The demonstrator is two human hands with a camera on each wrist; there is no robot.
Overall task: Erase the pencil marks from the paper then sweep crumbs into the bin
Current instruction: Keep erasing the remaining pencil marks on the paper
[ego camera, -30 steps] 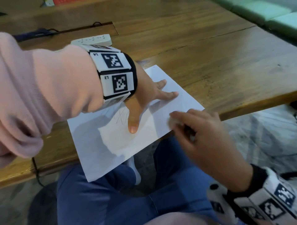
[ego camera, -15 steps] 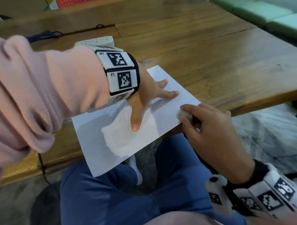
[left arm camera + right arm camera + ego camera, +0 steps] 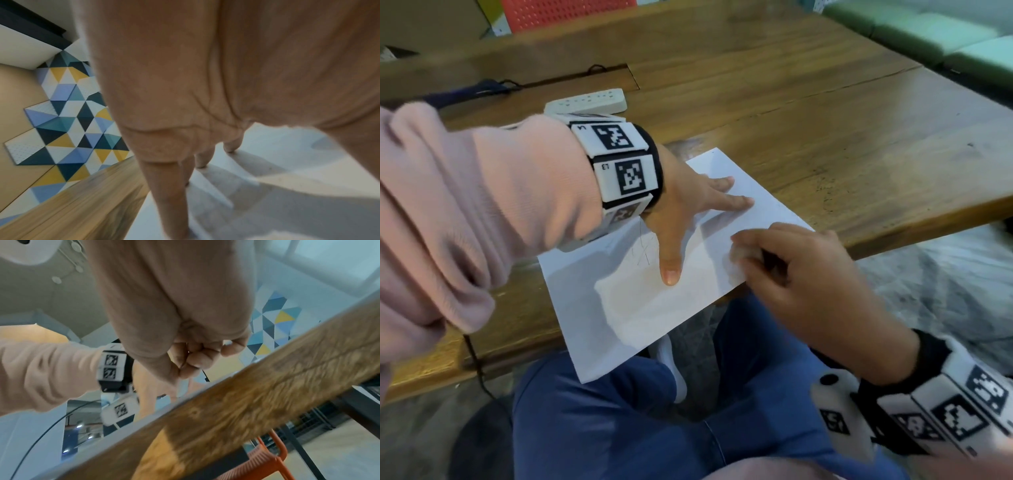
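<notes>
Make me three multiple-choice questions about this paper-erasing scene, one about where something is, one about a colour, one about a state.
1. Where do the pencil marks lie?
A. beside the left thumb
B. under the right hand
C. on the wood

2. What colour is the sleeve?
A. green
B. pink
C. black

3. How is the left hand on the paper?
A. fisted
B. lifted clear
C. flat, fingers spread

Answers: 1 A, strokes sit just left of the thumb; 2 B, the forearm fabric is pink; 3 C, straight fingers press the sheet.
</notes>
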